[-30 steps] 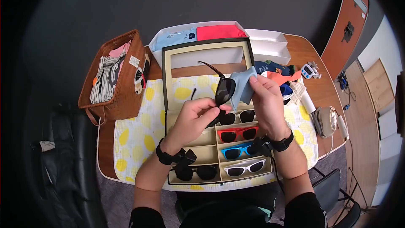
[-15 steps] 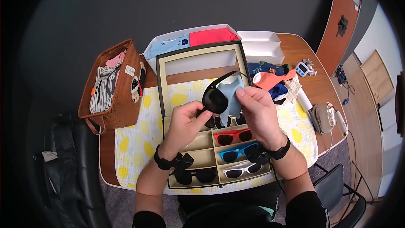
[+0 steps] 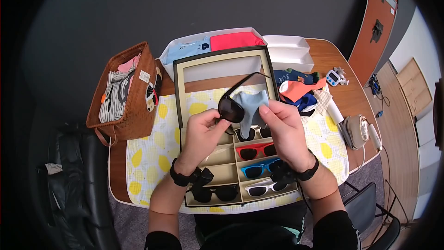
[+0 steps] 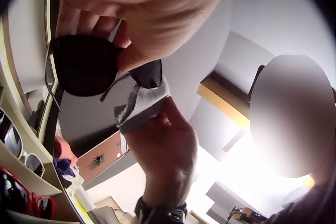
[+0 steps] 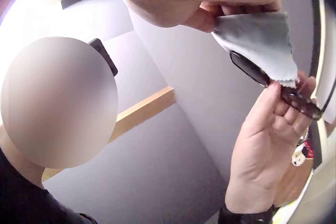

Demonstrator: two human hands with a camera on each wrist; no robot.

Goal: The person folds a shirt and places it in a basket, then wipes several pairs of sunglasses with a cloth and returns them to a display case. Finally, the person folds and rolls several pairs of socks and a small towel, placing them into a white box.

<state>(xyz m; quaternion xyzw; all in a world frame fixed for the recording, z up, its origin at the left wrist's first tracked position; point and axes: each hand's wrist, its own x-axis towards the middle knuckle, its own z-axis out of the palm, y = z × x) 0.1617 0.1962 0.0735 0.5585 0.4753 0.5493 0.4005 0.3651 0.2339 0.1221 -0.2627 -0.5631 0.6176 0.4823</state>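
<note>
Sunglasses (image 3: 231, 107) pinched in left hand (image 3: 203, 132) above the case (image 3: 181, 93), swung level since a second ago, cloth (image 3: 249, 106) gripped by right hand (image 3: 284, 129) now behind lens, wiping underway

Wooden table (image 3: 356, 99) is covered by a yellow-spotted cloth (image 3: 148, 153); on it an open sunglasses case (image 3: 222, 157). Also on the table: wicker basket (image 3: 132, 111), white trays (image 3: 289, 53), clothes pile (image 3: 298, 90), timer (image 3: 333, 78), iron (image 3: 358, 132)
</note>
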